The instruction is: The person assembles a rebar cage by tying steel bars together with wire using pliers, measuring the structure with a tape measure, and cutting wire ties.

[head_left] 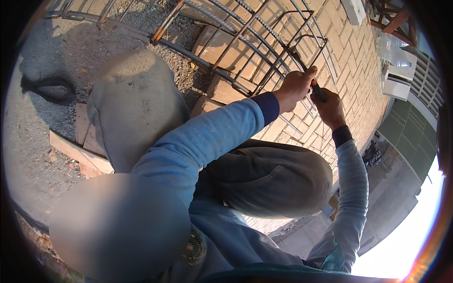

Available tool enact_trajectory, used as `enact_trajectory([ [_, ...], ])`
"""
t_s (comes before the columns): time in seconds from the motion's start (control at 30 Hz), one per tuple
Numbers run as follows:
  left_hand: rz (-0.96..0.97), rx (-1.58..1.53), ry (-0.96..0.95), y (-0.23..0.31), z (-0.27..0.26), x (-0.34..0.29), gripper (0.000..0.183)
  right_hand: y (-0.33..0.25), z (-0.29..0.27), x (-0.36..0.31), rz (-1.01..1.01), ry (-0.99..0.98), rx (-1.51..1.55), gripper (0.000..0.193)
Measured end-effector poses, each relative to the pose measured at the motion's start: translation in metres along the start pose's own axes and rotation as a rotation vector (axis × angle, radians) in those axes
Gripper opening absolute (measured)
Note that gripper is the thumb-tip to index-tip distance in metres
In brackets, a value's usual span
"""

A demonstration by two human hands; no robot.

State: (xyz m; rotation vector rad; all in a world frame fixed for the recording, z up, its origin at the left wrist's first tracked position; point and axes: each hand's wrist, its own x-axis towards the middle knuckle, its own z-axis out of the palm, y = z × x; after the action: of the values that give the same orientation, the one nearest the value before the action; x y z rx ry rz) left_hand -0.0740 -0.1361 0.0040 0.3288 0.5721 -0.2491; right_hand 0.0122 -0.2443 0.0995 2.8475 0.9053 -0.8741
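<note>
The right hand's point(330, 109) fingers are clamped on a black-handled hand tool point(321, 94), its long axis slanting up-left toward the rebar cage point(236, 33). The left hand point(295, 89) curls beside it — finger grip unclear. A clear plastic bottle point(395, 53) stands off right — contents indistinct.

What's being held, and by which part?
The right hand grips a dark tool by its handle; what the left hand holds cannot be told.

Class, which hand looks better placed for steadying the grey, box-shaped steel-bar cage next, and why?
Probably the left hand: it sits closer to the cage, while the right hand, farther out, appears wrapped around a black tool handle.
</note>
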Motion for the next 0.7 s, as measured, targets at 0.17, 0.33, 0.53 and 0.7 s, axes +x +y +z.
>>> enact_trajectory([
  [0.17, -0.002, 0.150, 0.013, -0.003, -0.010, 0.013, 0.049, 0.022, 0.031, 0.002, 0.077, 0.067, 0.064, 0.023],
  [0.33, 0.116, 0.181, -0.009, -0.018, -0.013, 0.022, 0.051, 0.031, 0.046, 0.001, 0.028, 0.117, 0.039, 0.024],
  [0.53, 0.119, 0.199, 0.065, -0.013, -0.005, 0.010, 0.051, 0.037, 0.061, -0.005, -0.042, 0.253, 0.086, 0.025],
  [0.7, 0.114, 0.147, 0.004, -0.008, -0.005, 0.009, 0.048, 0.002, 0.017, -0.006, 0.300, -0.162, 0.293, 0.023],
])
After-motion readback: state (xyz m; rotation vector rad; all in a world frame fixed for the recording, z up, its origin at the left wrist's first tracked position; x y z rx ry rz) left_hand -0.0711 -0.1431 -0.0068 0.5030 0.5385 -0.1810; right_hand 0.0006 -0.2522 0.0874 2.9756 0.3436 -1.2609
